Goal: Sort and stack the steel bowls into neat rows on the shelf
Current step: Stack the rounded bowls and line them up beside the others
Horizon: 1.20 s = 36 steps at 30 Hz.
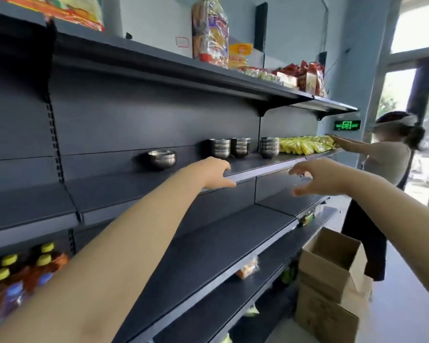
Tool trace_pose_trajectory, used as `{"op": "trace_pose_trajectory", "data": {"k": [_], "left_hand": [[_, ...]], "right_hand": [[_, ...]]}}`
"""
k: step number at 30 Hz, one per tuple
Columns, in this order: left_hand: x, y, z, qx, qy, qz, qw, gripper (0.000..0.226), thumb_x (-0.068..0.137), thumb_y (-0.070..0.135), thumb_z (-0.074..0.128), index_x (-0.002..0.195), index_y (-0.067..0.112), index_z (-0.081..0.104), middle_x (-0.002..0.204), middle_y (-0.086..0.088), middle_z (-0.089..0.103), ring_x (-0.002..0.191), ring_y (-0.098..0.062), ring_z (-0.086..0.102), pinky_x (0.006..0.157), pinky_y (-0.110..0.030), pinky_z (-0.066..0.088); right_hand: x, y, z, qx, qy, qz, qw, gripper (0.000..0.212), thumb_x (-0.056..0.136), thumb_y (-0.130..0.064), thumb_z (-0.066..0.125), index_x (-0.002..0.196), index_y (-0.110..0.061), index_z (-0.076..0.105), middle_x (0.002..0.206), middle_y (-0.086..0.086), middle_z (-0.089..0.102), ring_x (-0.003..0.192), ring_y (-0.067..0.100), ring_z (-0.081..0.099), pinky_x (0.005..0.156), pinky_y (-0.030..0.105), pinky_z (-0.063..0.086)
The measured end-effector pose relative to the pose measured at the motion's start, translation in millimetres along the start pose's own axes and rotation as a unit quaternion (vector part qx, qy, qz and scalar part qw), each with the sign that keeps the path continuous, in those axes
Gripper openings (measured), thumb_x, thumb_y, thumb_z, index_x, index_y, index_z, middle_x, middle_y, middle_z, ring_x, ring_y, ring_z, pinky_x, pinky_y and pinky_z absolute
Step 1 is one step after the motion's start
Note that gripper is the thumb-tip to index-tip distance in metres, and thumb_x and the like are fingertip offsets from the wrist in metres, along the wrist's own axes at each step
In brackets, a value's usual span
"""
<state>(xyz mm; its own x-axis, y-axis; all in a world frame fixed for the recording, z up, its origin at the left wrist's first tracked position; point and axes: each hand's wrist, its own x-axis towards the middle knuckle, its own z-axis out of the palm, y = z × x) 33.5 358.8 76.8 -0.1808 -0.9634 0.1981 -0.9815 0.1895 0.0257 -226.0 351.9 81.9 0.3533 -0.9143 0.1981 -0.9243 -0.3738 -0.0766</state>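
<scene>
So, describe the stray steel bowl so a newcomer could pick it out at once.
Find the dark shelf holding yellow packets at its right end. Left of them stand three bowl stacks. The lone bowl sits further left, apart from them and much lower than any stack.

There is one view, from a wide-angle camera on the person's head. It stands in front of the shelf (pixel 265 162) and near to it: the left hand (pixel 214 173) and the right hand (pixel 317 178), both holding nothing, enter from below and arrive at its front edge. The camera faces forward and rightward along the shelf, tilted, so its boards rise toward the right. The steel bowls (pixel 240 147) stand on the shelf behind the hands. Beyond its far end stands another person (pixel 386 164).
</scene>
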Motion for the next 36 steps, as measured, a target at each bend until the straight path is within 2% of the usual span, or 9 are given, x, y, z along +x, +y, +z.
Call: {"op": "trace_pose_trajectory", "data": {"k": [5, 9, 17, 22, 25, 28, 31, 33, 36], "left_hand": [[93, -6, 42, -0.074, 0.012, -0.026, 0.997, 0.062, 0.092, 0.049, 0.057, 0.143, 0.016, 0.043, 0.144, -0.005, 0.048, 0.128, -0.022, 0.048, 0.105, -0.037, 0.041], [176, -19, 66, -0.097, 0.008, -0.032, 0.995, 0.064, 0.092, 0.049, 0.056, 0.145, 0.017, 0.041, 0.148, -0.005, 0.043, 0.131, -0.023, 0.045, 0.106, -0.037, 0.039], [323, -10, 94, -0.097, 0.016, -0.01, 0.995, 0.065, 0.094, 0.047, 0.055, 0.147, 0.013, 0.039, 0.149, -0.008, 0.042, 0.131, -0.026, 0.046, 0.102, -0.035, 0.04], [411, 11, 136, -0.063, 0.005, -0.027, 0.998, 0.062, 0.092, 0.05, 0.055, 0.14, 0.011, 0.045, 0.14, -0.01, 0.049, 0.122, -0.027, 0.051, 0.097, -0.038, 0.045], [461, 11, 145, -0.077, 0.012, -0.047, 0.996, 0.064, 0.091, 0.05, 0.056, 0.138, 0.008, 0.046, 0.139, -0.011, 0.051, 0.121, -0.028, 0.052, 0.098, -0.039, 0.045], [527, 14, 150, -0.099, 0.029, -0.079, 0.992, 0.069, 0.092, 0.052, 0.055, 0.142, 0.006, 0.041, 0.142, -0.012, 0.048, 0.125, -0.027, 0.05, 0.101, -0.037, 0.043], [587, 18, 154, -0.141, 0.021, -0.114, 0.983, 0.085, 0.087, 0.057, 0.058, 0.148, 0.005, 0.03, 0.15, -0.01, 0.039, 0.132, -0.026, 0.043, 0.1, -0.032, 0.038], [620, 18, 165, -0.185, -0.009, -0.144, 0.972, 0.102, 0.08, 0.064, 0.063, 0.152, 0.006, 0.019, 0.155, -0.008, 0.031, 0.137, -0.024, 0.038, 0.1, -0.029, 0.036], [660, 20, 185, -0.231, -0.027, -0.166, 0.958, 0.126, 0.058, 0.078, 0.069, 0.154, 0.017, 0.016, 0.159, -0.001, 0.025, 0.14, -0.02, 0.032, 0.111, -0.033, 0.033]], "right_hand": [[68, 52, 19, 0.015, 0.009, 0.008, 1.0, 0.061, 0.083, -0.041, 0.071, 0.137, -0.021, 0.049, 0.139, 0.0, 0.054, 0.124, 0.021, 0.052, 0.107, 0.036, 0.038], [146, 87, 29, -0.005, 0.004, 0.013, 1.0, 0.06, 0.085, -0.038, 0.07, 0.137, -0.019, 0.049, 0.139, 0.002, 0.054, 0.125, 0.022, 0.051, 0.106, 0.034, 0.038], [283, 153, 50, -0.026, 0.007, 0.052, 0.998, 0.066, 0.087, -0.038, 0.068, 0.143, -0.014, 0.043, 0.143, 0.007, 0.051, 0.129, 0.03, 0.048, 0.105, 0.036, 0.036], [370, 222, 69, -0.008, 0.031, 0.071, 0.997, 0.067, 0.084, -0.042, 0.069, 0.14, -0.014, 0.045, 0.135, 0.013, 0.058, 0.113, 0.035, 0.06, 0.101, 0.04, 0.042], [423, 260, 85, -0.018, 0.027, 0.068, 0.997, 0.07, 0.084, -0.044, 0.069, 0.142, -0.014, 0.044, 0.139, 0.013, 0.054, 0.123, 0.035, 0.052, 0.102, 0.042, 0.041], [494, 302, 97, 0.046, 0.039, 0.051, 0.997, 0.078, 0.084, -0.045, 0.069, 0.147, -0.013, 0.036, 0.147, 0.012, 0.046, 0.132, 0.033, 0.045, 0.107, 0.041, 0.037], [559, 335, 104, 0.187, 0.059, 0.015, 0.98, 0.097, 0.079, -0.049, 0.071, 0.153, -0.014, 0.019, 0.153, 0.011, 0.036, 0.138, 0.03, 0.038, 0.11, 0.038, 0.032], [595, 352, 109, 0.265, 0.065, -0.013, 0.962, 0.104, 0.079, -0.05, 0.072, 0.155, -0.016, 0.009, 0.156, 0.009, 0.032, 0.141, 0.026, 0.034, 0.108, 0.033, 0.029], [644, 376, 118, 0.338, 0.033, -0.046, 0.939, 0.113, 0.073, -0.058, 0.07, 0.156, -0.021, 0.002, 0.158, 0.005, 0.028, 0.142, 0.023, 0.031, 0.108, 0.032, 0.027]]}}
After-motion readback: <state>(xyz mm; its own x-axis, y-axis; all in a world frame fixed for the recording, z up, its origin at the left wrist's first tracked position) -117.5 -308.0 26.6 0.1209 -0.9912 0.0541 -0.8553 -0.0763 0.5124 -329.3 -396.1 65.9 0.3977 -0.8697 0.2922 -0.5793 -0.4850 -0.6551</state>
